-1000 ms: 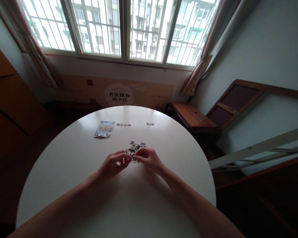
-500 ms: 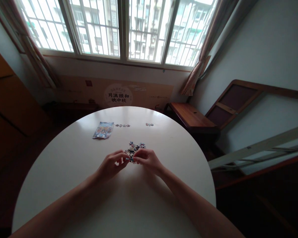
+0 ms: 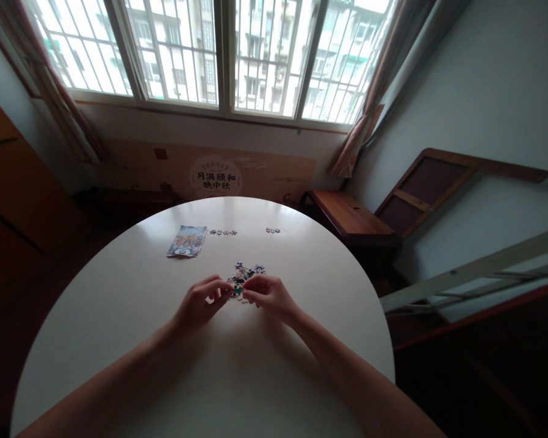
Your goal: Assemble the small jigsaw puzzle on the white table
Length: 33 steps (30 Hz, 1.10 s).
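Observation:
A loose pile of small jigsaw puzzle pieces lies near the middle of the white round table. At the near side of this pile, my left hand pinches a teal jigsaw puzzle piece between thumb and fingers. My right hand meets it from the other side, its thumb and forefinger closed at the same piece. Whether that is one piece or two joined is too small to tell. My right fingers hide part of the pile.
A colourful picture packet lies on the table at the far left. Beside it runs a short row of puzzle pieces, and a smaller group sits farther right. A wooden chair stands beyond the right edge.
My hands stay at the pile with fingertips close together; the teal piece now shows more plainly between them. The whole view has shifted slightly.

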### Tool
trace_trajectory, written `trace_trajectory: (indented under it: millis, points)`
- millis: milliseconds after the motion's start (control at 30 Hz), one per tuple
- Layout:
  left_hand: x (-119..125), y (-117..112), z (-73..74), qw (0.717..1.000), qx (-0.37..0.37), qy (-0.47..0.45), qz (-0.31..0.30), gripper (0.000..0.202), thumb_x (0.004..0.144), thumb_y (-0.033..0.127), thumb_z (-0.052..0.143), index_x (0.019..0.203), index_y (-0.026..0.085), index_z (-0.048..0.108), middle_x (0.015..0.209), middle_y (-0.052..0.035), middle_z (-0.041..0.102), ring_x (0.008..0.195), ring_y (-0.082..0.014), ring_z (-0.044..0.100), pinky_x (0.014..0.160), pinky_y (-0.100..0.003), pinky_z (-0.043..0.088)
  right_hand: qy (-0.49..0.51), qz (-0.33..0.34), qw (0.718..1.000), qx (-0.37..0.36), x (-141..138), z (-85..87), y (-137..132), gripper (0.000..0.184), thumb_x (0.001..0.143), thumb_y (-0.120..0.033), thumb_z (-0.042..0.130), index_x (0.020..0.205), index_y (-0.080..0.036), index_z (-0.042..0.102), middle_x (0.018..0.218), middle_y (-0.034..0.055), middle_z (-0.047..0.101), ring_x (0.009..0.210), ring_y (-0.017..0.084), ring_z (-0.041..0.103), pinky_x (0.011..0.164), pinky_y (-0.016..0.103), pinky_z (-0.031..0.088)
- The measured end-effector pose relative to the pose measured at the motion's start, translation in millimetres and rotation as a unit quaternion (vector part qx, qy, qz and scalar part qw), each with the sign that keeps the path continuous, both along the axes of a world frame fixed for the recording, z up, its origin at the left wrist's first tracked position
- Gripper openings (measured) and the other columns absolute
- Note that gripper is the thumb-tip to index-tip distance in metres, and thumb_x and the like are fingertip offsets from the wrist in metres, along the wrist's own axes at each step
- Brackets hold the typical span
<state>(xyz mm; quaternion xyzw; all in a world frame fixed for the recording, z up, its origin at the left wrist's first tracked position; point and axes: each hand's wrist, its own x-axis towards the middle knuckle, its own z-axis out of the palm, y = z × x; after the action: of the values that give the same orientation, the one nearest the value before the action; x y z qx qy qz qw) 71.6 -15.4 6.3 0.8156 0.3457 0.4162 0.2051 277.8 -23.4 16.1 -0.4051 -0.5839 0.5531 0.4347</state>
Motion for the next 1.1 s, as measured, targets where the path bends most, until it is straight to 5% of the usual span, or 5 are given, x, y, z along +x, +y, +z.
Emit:
trace_trajectory:
  millis: [367,1100]
  points:
    - [2,1,-1.2,1.0,0.013,-0.007,-0.002,0.01,0.086,0.021,0.057,0.086,0.016,0.066,0.07,-0.0004,0.057,0.056,-0.0071,0.052,0.055,-0.018,0.044,-0.197,-0.05,0.952,0.229,2,7.4,-6,0.004,0.079,-0.018,0.064,0.079,-0.017,0.068,0.072,0.0007,0.065,0.06,0.009,0.054,0.06,0.021,0.043]
    - [2,3,-4.2,1.0,-0.015,-0.013,-0.024,0.011,0.086,0.022,0.058,0.085,0.016,0.067,0.07,-0.0007,0.057,0.057,-0.0067,0.05,0.055,-0.018,0.043,-0.236,-0.035,0.933,0.269,4,5.9,-6,0.006,0.081,-0.015,0.062,0.081,-0.017,0.067,0.074,0.0009,0.063,0.064,0.01,0.056,0.062,0.021,0.044]
